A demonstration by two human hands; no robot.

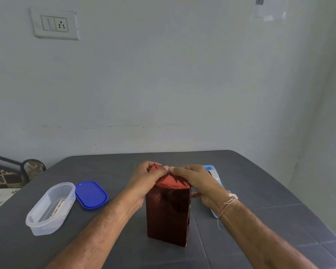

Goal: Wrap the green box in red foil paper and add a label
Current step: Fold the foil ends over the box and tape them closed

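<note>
A tall box covered in red foil paper [168, 212] stands upright on the grey table [109, 243], near the front middle. No green shows; the foil covers every visible side. My left hand [146, 178] and my right hand [195, 180] both rest on the box's top end, thumbs meeting in the middle and pinching the folded foil flaps there. A small printed label [57, 207] lies inside a clear plastic container [50, 207] to the left.
A blue lid [91, 194] lies beside the clear container. A light blue tape dispenser [214, 177] sits just behind my right hand, partly hidden. The wall stands close behind the table, and a patterned bed edge [4, 179] lies to the far left.
</note>
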